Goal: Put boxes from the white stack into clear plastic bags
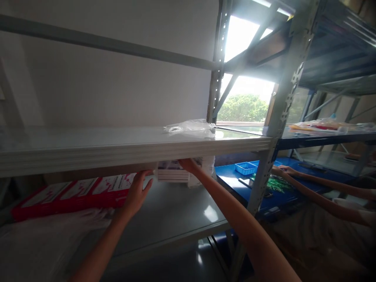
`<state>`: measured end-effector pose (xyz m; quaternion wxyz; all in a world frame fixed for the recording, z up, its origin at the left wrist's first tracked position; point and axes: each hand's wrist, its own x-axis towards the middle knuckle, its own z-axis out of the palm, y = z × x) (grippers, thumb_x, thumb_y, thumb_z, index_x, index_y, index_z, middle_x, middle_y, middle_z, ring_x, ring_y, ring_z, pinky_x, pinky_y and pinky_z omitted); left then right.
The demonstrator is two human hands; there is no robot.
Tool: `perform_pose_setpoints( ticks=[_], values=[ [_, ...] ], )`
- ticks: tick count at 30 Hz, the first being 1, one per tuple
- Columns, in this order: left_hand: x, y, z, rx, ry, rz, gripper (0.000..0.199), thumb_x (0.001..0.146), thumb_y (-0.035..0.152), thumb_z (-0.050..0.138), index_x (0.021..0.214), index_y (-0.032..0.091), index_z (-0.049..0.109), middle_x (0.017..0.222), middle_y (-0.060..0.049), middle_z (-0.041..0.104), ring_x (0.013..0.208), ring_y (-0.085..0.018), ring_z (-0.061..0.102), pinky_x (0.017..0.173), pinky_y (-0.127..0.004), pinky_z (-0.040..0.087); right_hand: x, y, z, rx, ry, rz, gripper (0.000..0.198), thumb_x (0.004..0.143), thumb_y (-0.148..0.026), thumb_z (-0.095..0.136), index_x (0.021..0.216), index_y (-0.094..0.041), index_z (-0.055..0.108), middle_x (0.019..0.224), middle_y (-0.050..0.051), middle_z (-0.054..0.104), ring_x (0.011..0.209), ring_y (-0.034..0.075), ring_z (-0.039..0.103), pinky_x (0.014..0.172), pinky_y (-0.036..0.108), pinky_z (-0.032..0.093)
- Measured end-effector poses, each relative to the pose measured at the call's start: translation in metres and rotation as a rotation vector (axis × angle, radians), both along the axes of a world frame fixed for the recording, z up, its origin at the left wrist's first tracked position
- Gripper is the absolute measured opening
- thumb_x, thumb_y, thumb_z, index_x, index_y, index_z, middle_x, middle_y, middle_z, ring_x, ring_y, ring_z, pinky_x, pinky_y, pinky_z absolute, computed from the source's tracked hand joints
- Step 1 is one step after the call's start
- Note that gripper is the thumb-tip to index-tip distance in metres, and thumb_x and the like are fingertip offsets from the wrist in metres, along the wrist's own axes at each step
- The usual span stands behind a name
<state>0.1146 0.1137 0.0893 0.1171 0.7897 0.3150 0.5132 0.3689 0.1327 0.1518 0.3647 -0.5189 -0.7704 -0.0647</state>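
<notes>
On the lower grey shelf, under the upper shelf board, stands a stack of white printed boxes or packs [173, 175]. My right hand [189, 164] reaches over the front of this stack close below the upper board; its fingers are mostly hidden. Just left of the stack is my left hand [141, 188], with thumb and fingers apart and its fingertips near the stack's left edge. Nothing shows in its grasp. Beside it lies a row of red and white boxes [96, 190] with printed labels.
Clear plastic bags lie on the upper shelf [117, 143] and at lower left [44, 239]. A perforated metal post [272, 145] stands to the right. Beyond it, another person's hands [283, 171] work over green strands [276, 183] on a blue table, near blue trays [246, 168].
</notes>
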Motion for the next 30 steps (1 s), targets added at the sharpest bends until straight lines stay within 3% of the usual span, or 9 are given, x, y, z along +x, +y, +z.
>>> perform_pose_setpoints(
  ticks=[3,8,14,18,21,23,26,28,30],
  values=[
    [0.003,-0.009,-0.015,0.006,0.046,-0.006,0.029,0.086,0.032,0.053,0.112,0.02,0.057,0.115,-0.009,0.062,0.111,-0.023,0.055,0.099,-0.04,0.041,-0.036,-0.015,-0.036,0.055,-0.182,0.236,0.039,0.081,0.003,0.045,0.095,-0.021,0.072,0.102,0.006,0.068,0.097,0.018,0.061,0.089,0.03,0.045],
    [-0.015,-0.029,-0.059,-0.206,0.181,0.114,0.02,0.08,0.022,0.061,0.1,0.021,0.06,0.1,-0.005,0.066,0.086,-0.019,0.063,0.081,-0.033,0.048,-0.093,-0.043,-0.108,0.027,-0.102,0.28,0.039,0.08,0.004,0.047,0.092,-0.022,0.074,0.088,0.004,0.069,0.08,0.015,0.063,0.079,0.027,0.046],
    [-0.038,-0.044,-0.064,-0.329,0.198,0.231,0.013,0.08,0.016,0.057,0.09,0.02,0.064,0.086,-0.003,0.069,0.082,-0.018,0.063,0.078,-0.028,0.046,-0.114,-0.06,-0.123,-0.062,0.35,0.311,0.019,0.083,-0.018,0.058,0.094,-0.02,0.072,0.079,0.003,0.069,0.074,0.015,0.063,0.074,0.025,0.047],
    [-0.067,-0.044,-0.068,-0.358,-0.128,0.361,0.009,0.08,0.024,0.057,0.082,0.018,0.064,0.079,-0.003,0.068,0.078,-0.018,0.064,0.077,-0.03,0.048,-0.086,-0.07,-0.136,-0.063,0.602,0.101,0.023,0.08,-0.035,0.058,0.074,-0.017,0.071,0.073,0.005,0.068,0.069,0.018,0.061,0.068,0.028,0.046],
    [-0.082,-0.048,-0.074,-0.268,-0.505,0.598,0.014,0.081,0.023,0.053,0.091,0.016,0.058,0.081,-0.004,0.065,0.075,-0.019,0.063,0.074,-0.033,0.05,-0.066,-0.085,-0.157,-0.062,0.831,-0.133,0.035,0.082,-0.045,0.051,0.084,-0.014,0.067,0.07,0.006,0.066,0.067,0.019,0.06,0.064,0.029,0.046],
    [-0.08,-0.055,-0.07,-0.114,-0.621,0.743,0.021,0.082,0.022,0.052,0.102,0.015,0.053,0.096,-0.008,0.062,0.088,-0.021,0.061,0.083,-0.039,0.048,-0.065,-0.097,-0.163,0.057,0.844,-0.285,0.037,0.086,-0.045,0.045,0.099,-0.014,0.062,0.085,0.009,0.066,0.078,0.021,0.061,0.068,0.031,0.047],
    [-0.058,-0.07,-0.055,0.147,-0.273,0.532,0.023,0.087,0.021,0.048,0.109,0.016,0.051,0.11,-0.01,0.059,0.104,-0.021,0.056,0.094,-0.039,0.042,-0.079,-0.116,-0.146,0.333,0.586,-0.376,0.033,0.093,-0.036,0.038,0.115,-0.016,0.053,0.112,0.014,0.059,0.103,0.024,0.055,0.085,0.038,0.044],
    [-0.043,-0.077,-0.047,0.266,0.219,0.197,0.019,0.09,0.021,0.047,0.108,0.018,0.054,0.107,-0.008,0.062,0.103,-0.02,0.057,0.092,-0.036,0.044,-0.094,-0.123,-0.125,0.371,0.235,-0.21,0.028,0.095,-0.027,0.035,0.115,-0.018,0.053,0.117,0.013,0.057,0.11,0.023,0.051,0.092,0.039,0.041],
    [-0.036,-0.078,-0.045,0.281,0.625,0.024,0.017,0.089,0.019,0.05,0.105,0.018,0.058,0.103,-0.007,0.064,0.101,-0.021,0.059,0.091,-0.035,0.044,-0.105,-0.123,-0.106,0.276,-0.171,-0.009,0.024,0.095,-0.021,0.038,0.112,-0.019,0.055,0.114,0.01,0.06,0.108,0.021,0.053,0.091,0.036,0.041]
  ],
)
